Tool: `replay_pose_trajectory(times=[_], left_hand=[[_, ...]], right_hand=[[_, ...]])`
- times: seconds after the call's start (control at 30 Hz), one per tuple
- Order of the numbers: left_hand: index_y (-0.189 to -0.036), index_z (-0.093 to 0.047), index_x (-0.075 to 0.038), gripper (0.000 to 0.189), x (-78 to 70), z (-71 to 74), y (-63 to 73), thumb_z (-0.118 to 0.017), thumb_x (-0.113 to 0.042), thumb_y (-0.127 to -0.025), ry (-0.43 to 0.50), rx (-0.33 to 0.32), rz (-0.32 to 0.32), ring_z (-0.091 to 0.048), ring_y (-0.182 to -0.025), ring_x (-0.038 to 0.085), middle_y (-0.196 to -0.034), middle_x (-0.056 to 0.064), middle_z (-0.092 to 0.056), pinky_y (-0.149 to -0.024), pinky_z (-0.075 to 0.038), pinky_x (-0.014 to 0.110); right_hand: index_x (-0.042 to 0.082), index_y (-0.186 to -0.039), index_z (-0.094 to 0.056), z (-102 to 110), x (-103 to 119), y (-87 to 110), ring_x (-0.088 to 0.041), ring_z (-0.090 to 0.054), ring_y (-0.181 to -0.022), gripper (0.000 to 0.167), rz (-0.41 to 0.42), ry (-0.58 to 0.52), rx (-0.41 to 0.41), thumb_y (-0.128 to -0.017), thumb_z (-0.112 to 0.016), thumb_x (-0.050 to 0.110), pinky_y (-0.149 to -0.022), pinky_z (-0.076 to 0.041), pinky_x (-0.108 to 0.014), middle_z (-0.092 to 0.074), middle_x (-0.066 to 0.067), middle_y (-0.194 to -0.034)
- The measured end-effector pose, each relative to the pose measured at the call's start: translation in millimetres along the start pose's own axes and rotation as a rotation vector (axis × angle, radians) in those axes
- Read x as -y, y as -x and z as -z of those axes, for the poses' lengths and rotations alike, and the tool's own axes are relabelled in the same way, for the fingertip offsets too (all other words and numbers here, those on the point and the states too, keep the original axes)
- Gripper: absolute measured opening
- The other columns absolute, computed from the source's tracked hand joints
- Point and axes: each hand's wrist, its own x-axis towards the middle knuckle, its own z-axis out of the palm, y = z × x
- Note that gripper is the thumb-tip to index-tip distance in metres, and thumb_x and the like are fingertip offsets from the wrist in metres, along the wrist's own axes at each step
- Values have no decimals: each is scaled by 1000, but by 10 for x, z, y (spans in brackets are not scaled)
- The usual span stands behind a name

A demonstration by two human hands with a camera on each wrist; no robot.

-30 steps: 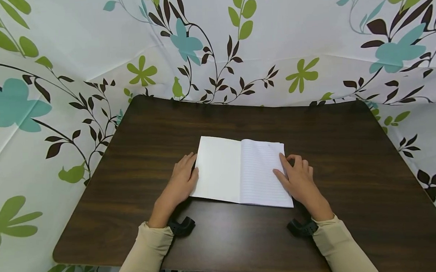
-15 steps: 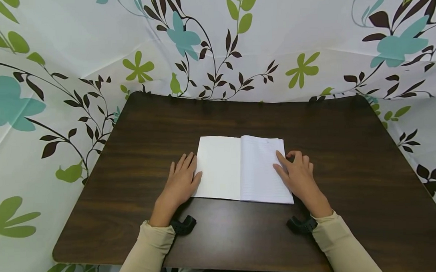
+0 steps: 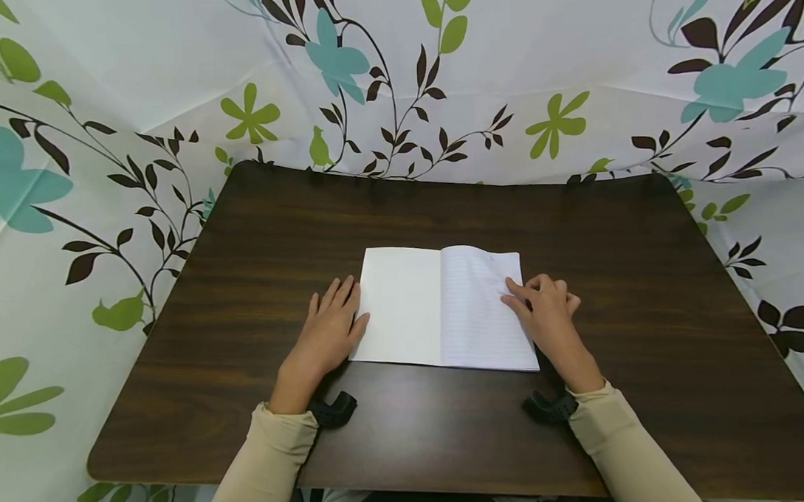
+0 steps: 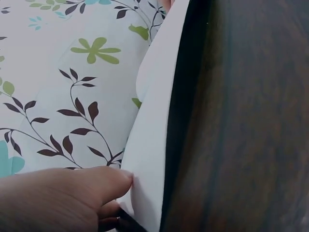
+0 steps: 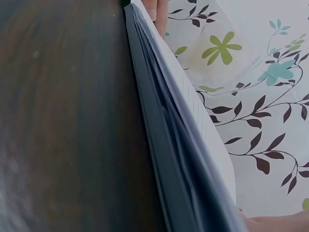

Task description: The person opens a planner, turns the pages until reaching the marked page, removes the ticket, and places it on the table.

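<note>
An open notebook [image 3: 404, 310] lies on the dark table, with a blank white left side and a lined right page [image 3: 478, 322]. My left hand [image 3: 331, 323] rests flat along its left edge, fingers straight. In the left wrist view the left thumb [image 4: 113, 181] touches the white sheet. At the right edge my right hand [image 3: 547, 320] has thumb and index finger drawn close together on the lined page, which bulges near its top; they seem to pinch it. The other fingers are curled. The right wrist view shows loose layered pages [image 5: 169, 106] above the dark cover [image 5: 145, 101].
The dark wood-grain table [image 3: 295, 232] has rounded corners. A white cloth [image 3: 169, 60] printed with leaves and flowers hangs behind and at the sides. Black bands [image 3: 334, 410] are strapped on both wrists, below beige sleeves [image 3: 263, 455].
The right index finger and thumb have drawn closer together and slid slightly inward over the lined page, whose top now bulges. The left hand has flattened, its thumb coming over the left edge.
</note>
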Motion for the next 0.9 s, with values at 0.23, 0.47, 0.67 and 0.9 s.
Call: replay_pose_trajectory(times=[0.23,0.47,0.67,0.9], left_hand=[[-165,-23,-2,67,12,18,7,-47,-35,-111,13,33,-22,-9,-163,41,-175,19,-15,-127,-7,70],[-165,-22,-1,68,27,26,42,-47,-34,-111,33,28,-13,-7,-163,41,-175,19,-13,-127,-5,70],[-165,-21,-1,68,36,27,57,-47,-33,-111,38,33,-6,-5,-163,41,-175,18,-11,-127,-3,70],[-165,-22,0,68,12,16,43,-46,-34,-111,36,31,-16,-6,-163,41,-175,19,-12,-127,-4,71]], right_hand=[[6,-136,-68,-11,15,37,-29,-56,-75,41,-2,37,-37,-99,-73,24,-80,-18,-51,-67,-18,-96],[5,-122,-76,-40,41,28,-31,-52,-82,31,69,24,-133,-95,-78,20,-79,-17,-51,-67,-15,-93],[3,-111,-82,-83,53,-2,-26,-57,-73,22,137,10,-198,-93,-80,16,-77,-20,-45,-72,-12,-88],[1,-107,-80,-77,21,15,-20,-53,-67,18,122,-85,-223,-91,-81,10,-76,-30,-36,-66,-10,-77]])
